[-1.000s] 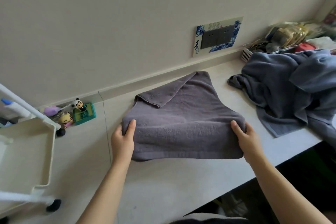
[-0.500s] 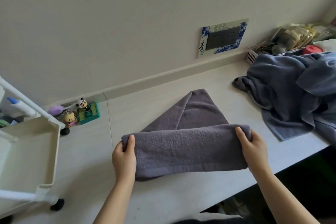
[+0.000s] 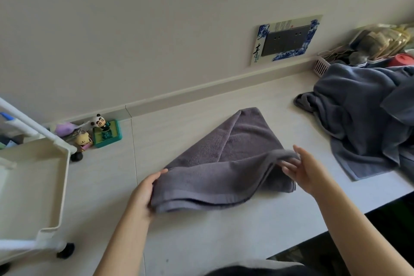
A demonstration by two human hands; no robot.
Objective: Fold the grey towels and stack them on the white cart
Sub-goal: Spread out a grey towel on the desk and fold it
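Loosened since a moment ago, right hand point(image 3: 307, 170) spreads fingers at grey towel point(image 3: 224, 172); left hand point(image 3: 145, 190) stays clamped on its corner.

Counter point(image 3: 201, 242) free; cart point(image 3: 60, 186) left.

We are looking down at a pale countertop point(image 3: 201, 242) running against a plain cream wall point(image 3: 156, 18), a low backsplash strip point(image 3: 201, 93) joining them. At 1 o'clock a grey socket plate point(image 3: 285, 40) with blue-patterned surround is sitting on the wall. Soft, even light is falling throughout. At 5 o'clock the counter edge is dropping into dark shadow.
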